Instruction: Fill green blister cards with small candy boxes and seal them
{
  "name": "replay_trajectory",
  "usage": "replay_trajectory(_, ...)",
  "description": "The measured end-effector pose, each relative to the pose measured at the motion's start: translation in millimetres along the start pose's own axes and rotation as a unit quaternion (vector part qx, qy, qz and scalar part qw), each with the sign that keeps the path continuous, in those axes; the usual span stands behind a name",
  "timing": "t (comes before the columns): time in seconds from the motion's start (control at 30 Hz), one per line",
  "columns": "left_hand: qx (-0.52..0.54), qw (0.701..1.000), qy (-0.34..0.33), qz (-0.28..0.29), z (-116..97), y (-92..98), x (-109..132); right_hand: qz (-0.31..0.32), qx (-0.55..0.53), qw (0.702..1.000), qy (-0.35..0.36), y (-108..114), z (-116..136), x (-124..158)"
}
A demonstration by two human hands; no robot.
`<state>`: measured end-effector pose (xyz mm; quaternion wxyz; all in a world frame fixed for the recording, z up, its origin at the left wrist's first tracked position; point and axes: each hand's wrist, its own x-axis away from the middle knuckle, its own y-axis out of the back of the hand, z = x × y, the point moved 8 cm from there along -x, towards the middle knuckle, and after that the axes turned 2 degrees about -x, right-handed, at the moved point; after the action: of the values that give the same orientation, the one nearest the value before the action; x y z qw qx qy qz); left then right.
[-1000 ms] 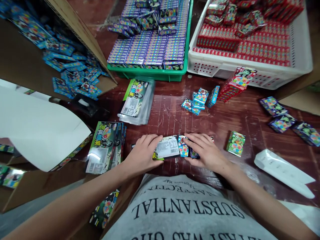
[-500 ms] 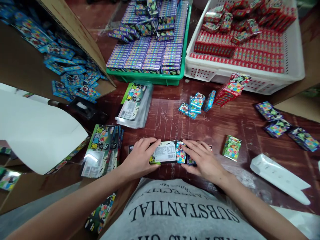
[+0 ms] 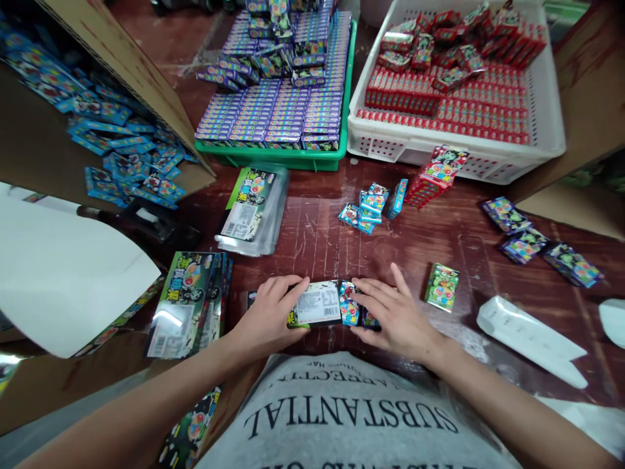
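Note:
A printed card (image 3: 318, 305) with a white label and black-green edges lies on the table in front of me. My left hand (image 3: 273, 311) grips its left end between thumb and fingers. A small blue candy box (image 3: 349, 303) adjoins the card's right end, with a purple box (image 3: 370, 318) beside it, partly covered. My right hand (image 3: 393, 316) holds these small boxes between thumb and fingertips, one finger raised. My palms hide the outer ends of the row. A single green candy box (image 3: 442, 287) lies to the right.
Ahead stand a green tray (image 3: 273, 156) of purple boxes and a white crate (image 3: 390, 144) of red boxes. Clear plastic sleeves (image 3: 256, 208) and a stack of printed cards (image 3: 185, 303) lie left. A cardboard carton (image 3: 141, 71) holds blue boxes. A white folded strip (image 3: 530, 339) lies right.
One finger of my right hand has lifted, and more of the blue box shows. The view has shifted slightly. Both hands stay on the row.

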<state>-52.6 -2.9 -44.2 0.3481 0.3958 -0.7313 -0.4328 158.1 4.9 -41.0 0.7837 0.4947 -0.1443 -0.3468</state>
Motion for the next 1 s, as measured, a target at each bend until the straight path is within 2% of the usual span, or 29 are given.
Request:
replay_trajectory(0.2,0.023,0.999,0.030,0.016,2.0,-2.3,-1.3,-0.006,-0.011,1.000,0.008,22.1,-7.9,-6.8)
replay_trajectory(0.27,0.036,0.999,0.026,0.031,1.9,-0.9,-2.7,0.014,-0.023,1.000,0.013,27.5,-11.5,-10.6)
replay_trajectory(0.4,0.054,0.996,-0.015,0.067,-3.9,-3.6,-8.0,0.089,-0.067,0.992,0.066,18.7,-10.0,-20.4)
replay_trajectory(0.53,0.032,0.998,-0.032,0.047,-3.5,-6.7,-15.0,0.079,-0.037,0.995,0.056,8.3,-16.5,-27.0)
replay_trajectory(0.67,0.013,0.999,-0.041,0.031,1.3,-8.1,-17.0,0.054,0.012,0.998,-0.002,18.3,-32.5,-9.7)
replay_trajectory(0.73,0.011,0.999,-0.045,0.028,2.7,-7.8,-18.1,0.060,0.010,0.998,-0.020,23.0,-38.1,5.0)
replay_trajectory(0.87,0.015,0.997,-0.066,0.036,-1.7,-7.6,-25.4,0.084,-0.051,0.995,-0.004,16.8,-38.2,18.9)
replay_trajectory(1.0,0.028,0.993,-0.098,0.058,-9.5,-7.1,-31.8,0.071,-0.102,0.992,0.019,10.8,-40.0,8.4)
